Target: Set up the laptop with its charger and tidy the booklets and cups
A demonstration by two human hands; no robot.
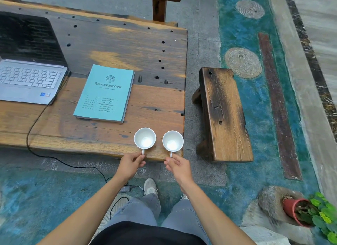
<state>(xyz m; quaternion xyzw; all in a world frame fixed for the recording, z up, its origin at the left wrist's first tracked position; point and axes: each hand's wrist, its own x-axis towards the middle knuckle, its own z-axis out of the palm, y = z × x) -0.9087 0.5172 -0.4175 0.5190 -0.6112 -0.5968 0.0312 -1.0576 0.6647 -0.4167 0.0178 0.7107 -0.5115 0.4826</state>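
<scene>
Two white cups stand side by side near the front right corner of the wooden table (109, 44). My left hand (130, 164) pinches the handle of the left cup (145, 138). My right hand (177, 165) pinches the handle of the right cup (172, 140). Both cups are upright and look empty. A stack of teal booklets (105, 93) lies behind them. An open silver laptop (27, 80) sits at the left, its black charger cable (36, 117) running from its right side over the table edge to the power brick (125, 188) on the floor.
A low wooden bench (224, 115) stands right of the table. A red potted plant (306, 213) sits by a stone at the lower right. Another wooden piece (160, 5) stands behind the table. My legs and shoes are below the table's front edge.
</scene>
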